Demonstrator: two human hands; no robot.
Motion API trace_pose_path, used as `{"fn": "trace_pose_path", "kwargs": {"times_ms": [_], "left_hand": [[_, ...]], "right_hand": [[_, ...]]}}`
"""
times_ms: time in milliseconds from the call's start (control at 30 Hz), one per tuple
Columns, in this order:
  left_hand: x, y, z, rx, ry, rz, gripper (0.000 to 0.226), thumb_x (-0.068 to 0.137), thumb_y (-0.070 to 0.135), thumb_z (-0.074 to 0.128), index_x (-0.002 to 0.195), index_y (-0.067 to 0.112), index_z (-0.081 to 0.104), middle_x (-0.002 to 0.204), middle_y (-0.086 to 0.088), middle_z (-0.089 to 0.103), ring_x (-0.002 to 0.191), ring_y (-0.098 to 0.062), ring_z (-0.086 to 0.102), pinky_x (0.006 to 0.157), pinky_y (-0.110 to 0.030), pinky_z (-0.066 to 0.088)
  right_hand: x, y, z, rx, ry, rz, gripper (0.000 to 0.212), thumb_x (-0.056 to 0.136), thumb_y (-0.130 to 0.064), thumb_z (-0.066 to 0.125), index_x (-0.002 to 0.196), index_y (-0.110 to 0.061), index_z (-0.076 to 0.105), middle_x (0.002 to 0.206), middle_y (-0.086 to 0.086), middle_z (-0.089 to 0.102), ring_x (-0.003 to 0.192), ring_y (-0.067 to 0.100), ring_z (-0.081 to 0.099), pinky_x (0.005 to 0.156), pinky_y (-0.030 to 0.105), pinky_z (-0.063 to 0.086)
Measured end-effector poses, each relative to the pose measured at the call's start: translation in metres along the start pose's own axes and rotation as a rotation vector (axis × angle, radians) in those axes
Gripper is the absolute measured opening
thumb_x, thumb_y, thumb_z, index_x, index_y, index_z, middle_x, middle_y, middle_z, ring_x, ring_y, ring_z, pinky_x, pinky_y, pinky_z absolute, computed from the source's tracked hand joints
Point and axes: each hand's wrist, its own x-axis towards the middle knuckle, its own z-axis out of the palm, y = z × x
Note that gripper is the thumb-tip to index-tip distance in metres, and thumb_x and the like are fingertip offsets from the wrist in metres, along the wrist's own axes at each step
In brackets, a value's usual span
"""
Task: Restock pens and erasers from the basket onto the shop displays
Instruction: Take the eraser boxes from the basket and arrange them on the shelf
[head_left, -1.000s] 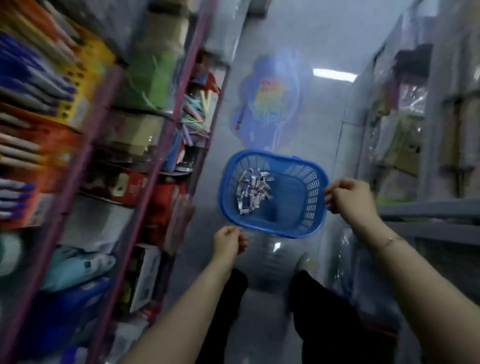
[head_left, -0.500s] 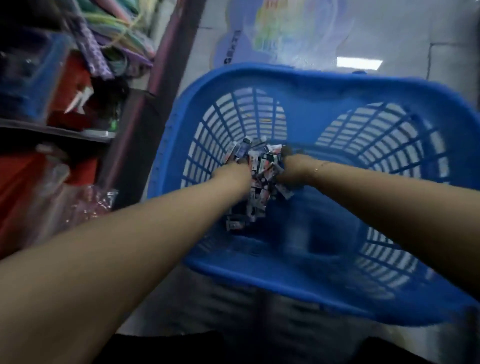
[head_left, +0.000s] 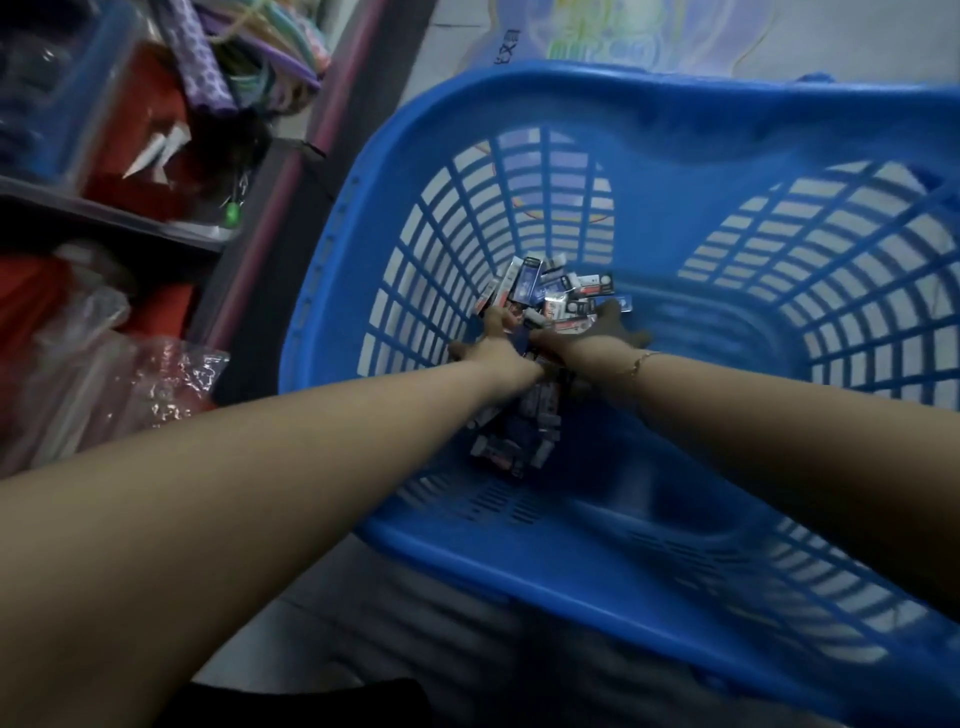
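Both hands reach deep into the blue basket (head_left: 649, 582), where the small packets (head_left: 550, 296) lie heaped. The left hand (head_left: 493, 338) and right hand (head_left: 597, 332) seem to gather them; scooping from beneath should spill fewer. Fingers are buried, so I cannot tell their grip.

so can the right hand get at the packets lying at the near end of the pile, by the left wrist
Probably yes. The right hand is already down in the blue basket, on the far part of the eraser packets. The near ones lie uncovered just below the left hand, whose forearm partly crosses the way.
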Motion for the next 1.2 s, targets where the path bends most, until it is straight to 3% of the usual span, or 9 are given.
{"fn": "trace_pose_path", "kwargs": {"times_ms": [100,333,433,533,633,800,967,1067,1200], "left_hand": [[-0.001,0.006,-0.002,0.027,-0.062,0.066,0.049,0.082,0.039,0.068,0.117,0.023,0.038,0.131,-0.022,0.030,0.112,-0.033,0.040,0.094,-0.040,0.044],[-0.018,0.016,-0.003,0.595,-0.275,0.163,0.037,0.090,0.039,0.059,0.106,0.006,0.057,0.105,-0.014,0.054,0.089,-0.028,0.053,0.067,-0.032,0.042],[-0.025,0.016,-0.012,0.824,-0.320,0.154,0.044,0.086,0.043,0.065,0.106,0.005,0.061,0.075,-0.006,0.050,0.088,-0.029,0.059,0.068,-0.040,0.046],[-0.028,0.003,-0.011,0.836,-0.270,0.080,0.093,0.082,0.049,0.067,0.144,-0.004,0.023,0.124,-0.018,0.051,0.118,-0.034,0.050,0.092,-0.037,0.048],[-0.025,-0.004,0.001,0.779,-0.265,0.022,0.109,0.083,0.063,0.054,0.149,0.003,-0.008,0.154,-0.025,0.006,0.137,-0.047,0.022,0.107,-0.044,0.035],[-0.015,-0.006,0.028,0.697,-0.199,-0.019,0.087,0.090,0.059,0.047,0.149,0.011,0.004,0.154,-0.020,0.002,0.136,-0.047,0.020,0.103,-0.049,0.035],[-0.010,0.000,0.020,0.436,-0.216,-0.032,0.062,0.093,0.033,0.055,0.141,0.008,0.026,0.149,-0.025,0.018,0.124,-0.041,0.043,0.100,-0.042,0.042],[-0.008,0.006,0.013,0.294,-0.250,-0.027,0.044,0.093,0.026,0.057,0.128,0.002,0.049,0.130,-0.018,0.054,0.119,-0.033,0.053,0.096,-0.039,0.044],[-0.003,0.007,-0.010,0.097,-0.376,-0.072,0.010,0.095,0.012,0.051,0.086,0.009,0.050,0.083,-0.010,0.055,0.077,-0.025,0.053,0.078,-0.036,0.044]], "right_hand": [[0.007,0.008,-0.012,-0.031,-0.065,-0.047,0.076,0.071,-0.022,0.079,0.134,-0.015,0.037,0.127,0.018,0.045,0.102,0.031,0.052,0.056,0.033,0.051],[0.008,0.013,-0.047,-0.540,-0.149,-0.190,0.060,0.080,-0.028,0.069,0.132,-0.016,0.043,0.134,0.017,0.047,0.118,0.033,0.051,0.089,0.038,0.052],[0.013,0.013,-0.056,-0.566,-0.165,-0.156,0.058,0.083,-0.017,0.063,0.136,-0.018,0.039,0.139,0.020,0.039,0.117,0.036,0.052,0.064,0.037,0.058],[0.017,0.019,-0.050,-0.483,-0.238,-0.148,0.077,0.080,-0.026,0.071,0.143,-0.018,0.028,0.148,0.021,0.023,0.135,0.040,0.031,0.098,0.047,0.046],[0.014,0.016,-0.034,-0.469,-0.136,-0.147,0.095,0.076,-0.058,0.067,0.147,-0.015,0.020,0.153,0.015,0.019,0.141,0.037,0.015,0.113,0.048,0.023],[0.014,0.010,-0.001,-0.731,0.082,-0.185,0.092,0.079,-0.064,0.057,0.147,-0.021,0.013,0.154,0.014,0.011,0.135,0.043,0.025,0.102,0.046,0.035],[0.023,0.012,-0.006,-0.724,-0.034,-0.315,0.065,0.081,-0.053,0.063,0.132,-0.027,0.033,0.146,0.014,0.022,0.127,0.043,0.034,0.089,0.047,0.043],[0.029,0.009,-0.025,-0.643,-0.166,-0.390,0.030,0.078,-0.035,0.071,0.092,-0.019,0.049,0.119,0.015,0.048,0.095,0.029,0.051,0.070,0.030,0.043],[0.033,0.013,-0.048,-0.456,-0.249,-0.316,0.035,0.076,-0.017,0.075,0.065,-0.018,0.041,0.065,0.004,0.051,0.057,0.019,0.049,0.039,0.018,0.038]]}}
